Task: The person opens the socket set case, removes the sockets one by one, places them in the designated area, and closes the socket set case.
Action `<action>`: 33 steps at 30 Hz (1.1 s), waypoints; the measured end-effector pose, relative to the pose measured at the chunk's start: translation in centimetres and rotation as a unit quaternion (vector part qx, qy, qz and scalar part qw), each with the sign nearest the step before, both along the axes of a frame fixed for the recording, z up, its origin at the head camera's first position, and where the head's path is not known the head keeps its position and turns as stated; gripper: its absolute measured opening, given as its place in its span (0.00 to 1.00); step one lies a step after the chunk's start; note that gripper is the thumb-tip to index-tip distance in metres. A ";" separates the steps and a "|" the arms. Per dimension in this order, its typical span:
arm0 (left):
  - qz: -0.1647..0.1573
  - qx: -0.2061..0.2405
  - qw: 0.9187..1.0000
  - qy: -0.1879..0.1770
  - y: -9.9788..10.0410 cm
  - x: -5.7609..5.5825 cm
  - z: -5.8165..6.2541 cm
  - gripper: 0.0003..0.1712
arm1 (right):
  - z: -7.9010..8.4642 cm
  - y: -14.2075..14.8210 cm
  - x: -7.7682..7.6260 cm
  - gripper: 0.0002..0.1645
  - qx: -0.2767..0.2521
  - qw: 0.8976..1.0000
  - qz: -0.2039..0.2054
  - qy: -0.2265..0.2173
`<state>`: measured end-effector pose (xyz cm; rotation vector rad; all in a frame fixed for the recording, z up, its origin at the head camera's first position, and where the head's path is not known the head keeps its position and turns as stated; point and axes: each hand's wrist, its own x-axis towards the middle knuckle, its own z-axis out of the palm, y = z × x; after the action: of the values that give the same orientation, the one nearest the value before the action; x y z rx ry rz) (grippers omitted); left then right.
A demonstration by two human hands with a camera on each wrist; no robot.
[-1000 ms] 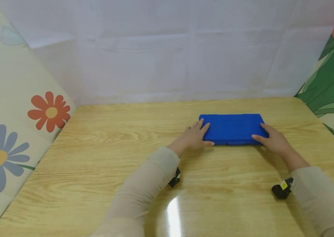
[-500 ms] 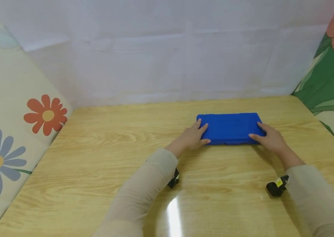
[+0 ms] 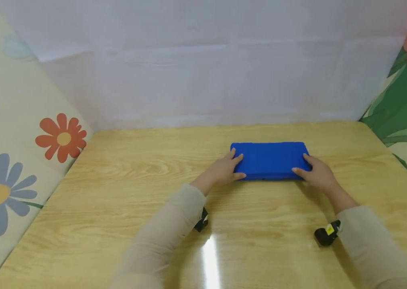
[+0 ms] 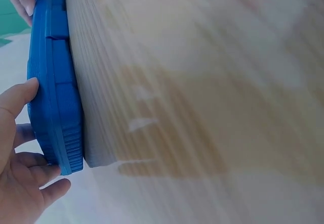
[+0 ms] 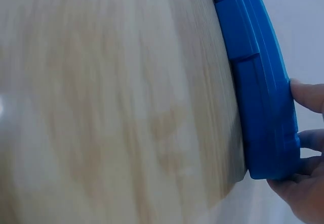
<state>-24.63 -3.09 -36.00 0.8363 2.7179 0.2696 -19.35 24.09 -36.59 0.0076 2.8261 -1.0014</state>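
A flat blue plastic case (image 3: 270, 160) lies at the back right of the wooden table, its long side facing me and a latch on its front edge. My left hand (image 3: 221, 168) grips its left end, with the thumb at the front top edge and the fingers spread over the end. At the opposite end my right hand (image 3: 317, 172) holds it the same way, thumb near the front edge. In the left wrist view the case (image 4: 53, 82) shows its seam and ribbed corner, the left fingers curling under that corner. The right wrist view shows the right fingers (image 5: 309, 140) around the other end.
The wood-grain table (image 3: 135, 200) spreads to the left and in front of the case. A white sheet (image 3: 189, 80) hangs behind it, and flower-printed panels (image 3: 1, 120) flank both sides. Small black wrist cameras (image 3: 326, 234) sit under the sleeves.
The blue case has slid left and slightly toward me, with both hands moving along on its ends. The grip looks the same throughout.
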 end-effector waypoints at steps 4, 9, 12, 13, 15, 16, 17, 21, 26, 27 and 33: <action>0.004 -0.004 1.000 -0.002 -1.3 0.4 0.4 0.40 | 0.0 -1.2 0.1 0.51 0.007 1.000 0.010 0.005; 0.000 -0.013 1.000 0.011 -2.8 0.9 0.8 0.40 | 0.0 -2.5 0.4 0.51 0.007 1.000 0.016 0.012; -0.001 -0.014 1.000 0.022 -3.7 1.3 0.8 0.40 | 0.0 -3.3 0.5 0.50 0.003 1.000 0.017 0.014; 0.000 -0.013 1.000 0.025 -4.0 1.4 0.8 0.40 | -0.1 -3.6 0.6 0.50 0.001 1.000 0.017 0.015; 0.001 -0.013 1.000 0.029 -4.6 1.7 0.8 0.40 | -0.1 -4.2 0.6 0.50 -0.006 1.000 0.018 0.017; 0.002 -0.013 0.999 0.029 -4.9 1.8 0.8 0.40 | -0.2 -4.5 0.7 0.49 -0.007 1.000 0.018 0.020; 0.003 -0.013 0.999 0.029 -5.3 1.9 0.8 0.40 | -0.2 -4.8 0.8 0.49 -0.007 1.000 0.018 0.023; 0.008 -0.003 1.000 0.026 -6.6 2.3 0.9 0.40 | -0.3 -6.1 1.1 0.48 -0.003 0.999 0.018 0.039; 0.009 0.004 1.000 0.026 -8.0 3.0 1.2 0.39 | -0.4 -7.3 1.6 0.46 -0.014 0.999 0.016 0.044; 0.010 0.001 1.000 0.024 -8.2 3.2 1.3 0.39 | -0.4 -7.6 1.8 0.46 -0.017 0.999 0.015 0.043; 0.017 -0.002 1.000 0.014 -9.3 4.0 1.5 0.39 | -0.4 -8.8 2.3 0.46 -0.021 0.999 0.012 0.040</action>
<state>-20.65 -12.39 -34.54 0.7998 2.7606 0.2604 -17.06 15.31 -37.00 -0.0706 2.8681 -1.0791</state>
